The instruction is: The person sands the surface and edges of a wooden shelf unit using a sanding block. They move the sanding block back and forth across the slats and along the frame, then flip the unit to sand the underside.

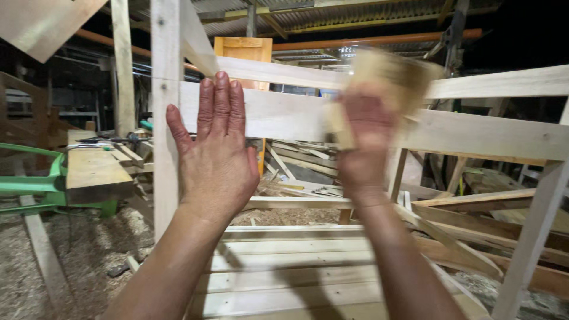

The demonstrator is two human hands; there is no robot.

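The left hand (216,163) lies flat and released, fingers together and pointing to 12 o'clock, palm pressed on the board (284,115) of a pale wooden frame (536,231). The right hand (364,139) is blurred with motion; it is clenched round a tan block (385,80), most likely a sanding block, held against the same board at about 1 o'clock from the left hand.

The board sits at the centre of view, its long axis running from 9 o'clock to 3 o'clock, tilting slightly down toward 3. It is fixed to an upright post (165,118) at its 9 o'clock end and carries on past the right hand toward the frame's far leg. A thinner rail (498,83) runs just above it, roughly parallel.

The board looks stiff, dry and fairly light, a raw softwood plank with a matt face that should give good grip rather than slip. Being joined into the frame, it will not lift alone; steadying it with a flat palm on its broad face, as the left hand does, seems the sound hold. The edges may splinter.

At 9 o'clock a surface (95,172) holds a plank beside a green machine (41,178). Sawdust (89,249) covers the floor, and slats (284,266) lie at 6 o'clock.
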